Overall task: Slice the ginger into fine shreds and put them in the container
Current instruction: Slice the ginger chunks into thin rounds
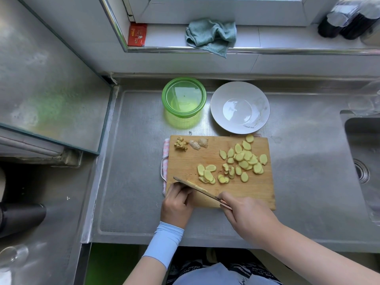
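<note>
Yellow ginger slices [243, 159] lie beyond the left hand [176, 202], right hand [244, 212] and knife [195, 187].

You get soft daylight from the window [216, 9] well beyond your fingers [225, 197], bright across the steel tabletop [133, 161]. The container [184, 97] casts a green tint towards them. Mild glare sits on the plate [239, 108]. Edges bow strongly, and the left corners go dim and soft.

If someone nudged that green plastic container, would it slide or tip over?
The green container looks like thin, see-through plastic with nothing visible inside, so it is probably light and quick to slide on the steel counter. It looks broad and round, so tipping seems unlikely.
</note>
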{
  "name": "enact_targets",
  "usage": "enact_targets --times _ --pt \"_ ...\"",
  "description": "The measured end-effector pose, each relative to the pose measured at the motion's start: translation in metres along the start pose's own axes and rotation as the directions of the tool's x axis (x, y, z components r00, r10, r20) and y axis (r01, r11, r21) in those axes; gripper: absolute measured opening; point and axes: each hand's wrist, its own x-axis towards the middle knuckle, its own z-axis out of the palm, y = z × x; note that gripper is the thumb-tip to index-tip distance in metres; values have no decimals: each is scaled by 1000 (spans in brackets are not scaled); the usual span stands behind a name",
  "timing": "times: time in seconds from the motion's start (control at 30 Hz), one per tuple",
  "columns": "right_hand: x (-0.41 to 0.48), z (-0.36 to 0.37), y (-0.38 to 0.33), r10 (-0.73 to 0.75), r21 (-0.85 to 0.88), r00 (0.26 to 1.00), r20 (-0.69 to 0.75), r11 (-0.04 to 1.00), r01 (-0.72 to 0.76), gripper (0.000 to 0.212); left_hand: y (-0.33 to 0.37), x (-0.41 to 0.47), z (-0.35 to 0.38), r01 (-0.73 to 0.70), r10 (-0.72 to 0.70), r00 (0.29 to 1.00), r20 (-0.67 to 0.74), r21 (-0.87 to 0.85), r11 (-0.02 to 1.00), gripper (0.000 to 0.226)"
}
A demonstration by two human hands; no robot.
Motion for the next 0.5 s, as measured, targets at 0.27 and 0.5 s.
enact_targets --times 0.27,0.5 --pt "13 8 -3 23 21 999 34 999 -24 22 -2 -3 1 25 -26 1000 18 20 999 14" --pt "26 10 -3 12 26 999 31 1000 -13 17 -4 -3 -1 2 -1 998 57 -5 1000 21"
